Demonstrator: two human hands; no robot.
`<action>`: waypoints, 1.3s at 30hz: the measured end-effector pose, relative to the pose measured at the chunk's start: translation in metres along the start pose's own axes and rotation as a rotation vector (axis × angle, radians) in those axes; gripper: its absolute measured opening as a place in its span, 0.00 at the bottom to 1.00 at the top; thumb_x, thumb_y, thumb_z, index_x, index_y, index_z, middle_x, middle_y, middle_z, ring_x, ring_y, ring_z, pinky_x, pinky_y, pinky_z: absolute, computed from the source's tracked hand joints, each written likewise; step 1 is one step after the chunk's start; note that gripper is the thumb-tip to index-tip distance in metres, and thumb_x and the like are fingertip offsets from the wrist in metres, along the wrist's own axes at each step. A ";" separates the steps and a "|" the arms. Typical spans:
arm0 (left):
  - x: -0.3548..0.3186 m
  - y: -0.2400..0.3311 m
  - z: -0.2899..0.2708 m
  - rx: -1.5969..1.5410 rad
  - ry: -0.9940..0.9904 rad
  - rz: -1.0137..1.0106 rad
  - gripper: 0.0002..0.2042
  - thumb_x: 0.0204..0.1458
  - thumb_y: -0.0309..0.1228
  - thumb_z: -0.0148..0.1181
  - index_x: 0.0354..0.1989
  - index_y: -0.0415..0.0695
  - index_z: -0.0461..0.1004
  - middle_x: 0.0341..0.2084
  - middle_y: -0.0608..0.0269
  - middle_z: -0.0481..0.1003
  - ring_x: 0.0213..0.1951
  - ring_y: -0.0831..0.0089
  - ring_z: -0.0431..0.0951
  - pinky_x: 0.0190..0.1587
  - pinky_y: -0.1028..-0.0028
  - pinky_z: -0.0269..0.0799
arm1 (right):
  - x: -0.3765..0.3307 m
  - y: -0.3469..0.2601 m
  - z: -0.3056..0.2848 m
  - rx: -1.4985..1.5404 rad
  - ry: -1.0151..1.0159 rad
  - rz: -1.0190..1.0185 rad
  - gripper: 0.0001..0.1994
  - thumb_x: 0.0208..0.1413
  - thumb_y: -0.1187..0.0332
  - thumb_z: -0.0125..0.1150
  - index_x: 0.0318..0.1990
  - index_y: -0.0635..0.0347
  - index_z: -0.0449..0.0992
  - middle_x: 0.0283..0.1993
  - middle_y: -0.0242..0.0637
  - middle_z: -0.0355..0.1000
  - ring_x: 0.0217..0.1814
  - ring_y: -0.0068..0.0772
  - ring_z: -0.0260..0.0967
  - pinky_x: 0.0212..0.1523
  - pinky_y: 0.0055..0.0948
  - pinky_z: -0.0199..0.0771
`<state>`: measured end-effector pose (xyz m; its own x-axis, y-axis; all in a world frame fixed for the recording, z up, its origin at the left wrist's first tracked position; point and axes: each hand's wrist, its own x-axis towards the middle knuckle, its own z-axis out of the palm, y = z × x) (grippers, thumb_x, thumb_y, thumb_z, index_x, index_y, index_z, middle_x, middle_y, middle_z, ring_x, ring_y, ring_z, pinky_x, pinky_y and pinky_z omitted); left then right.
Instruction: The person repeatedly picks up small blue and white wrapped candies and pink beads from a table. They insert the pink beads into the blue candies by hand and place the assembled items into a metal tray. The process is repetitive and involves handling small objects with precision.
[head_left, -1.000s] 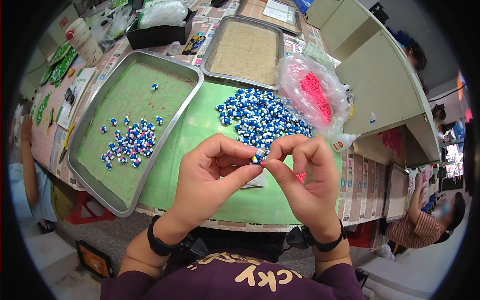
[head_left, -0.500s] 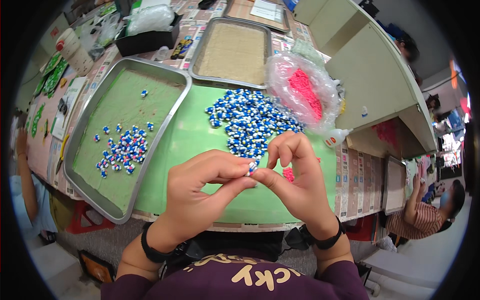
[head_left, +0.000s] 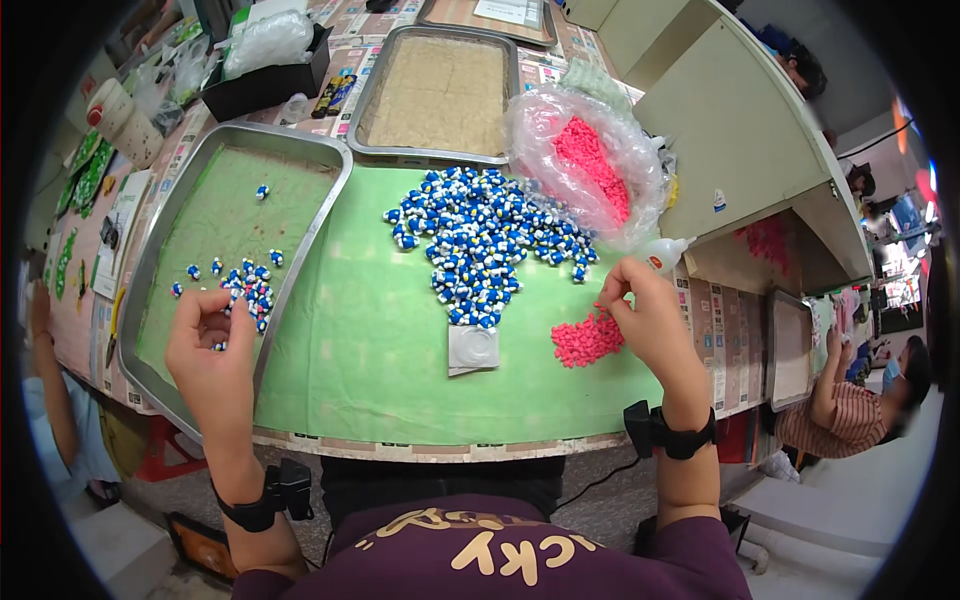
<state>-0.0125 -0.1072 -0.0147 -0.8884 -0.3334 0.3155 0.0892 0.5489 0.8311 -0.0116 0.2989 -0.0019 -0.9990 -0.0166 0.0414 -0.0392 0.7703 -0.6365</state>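
Note:
My left hand (head_left: 212,345) is over the metal tray (head_left: 345,185) on the left, thumb and fingers closed together at a group of small blue-and-white figures (head_left: 250,275). Whether a figure is between its fingertips I cannot make out against the group. My right hand (head_left: 645,315) pinches a tiny pink piece at the edge of a small pile of pink pieces (head_left: 585,342) on the green mat (head_left: 380,380). A large heap of blue-and-white figures (head_left: 490,235) lies in the middle, and a small whitish square pad (head_left: 473,350) sits at its near end.
A clear plastic bag (head_left: 640,200) of pink pieces stands behind the right pile, beside a white squeeze bottle (head_left: 665,252). A second metal tray (head_left: 435,155) lies at the back. A pale cabinet (head_left: 740,130) borders the right; a black box (head_left: 265,90) stands back left.
My hands were together over the mat, holding a blue-and-white figure between them. They have parted: the left has moved to the tray, the right to the pink pile, uncovering the pad.

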 end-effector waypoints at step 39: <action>-0.020 0.084 0.071 -1.140 -1.200 -0.408 0.09 0.61 0.29 0.57 0.44 0.37 0.76 0.37 0.66 0.75 0.37 0.79 0.76 0.40 0.77 0.74 | -0.013 -0.102 0.027 0.630 -0.111 -0.493 0.12 0.48 0.86 0.59 0.30 0.56 0.66 0.37 0.35 0.70 0.39 0.33 0.65 0.42 0.28 0.64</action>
<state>-0.0195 0.0002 0.0163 -0.7012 0.7119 -0.0387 -0.4343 -0.3835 0.8150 0.0048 0.2039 0.0415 -0.8585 -0.3493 0.3753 -0.4478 0.1544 -0.8807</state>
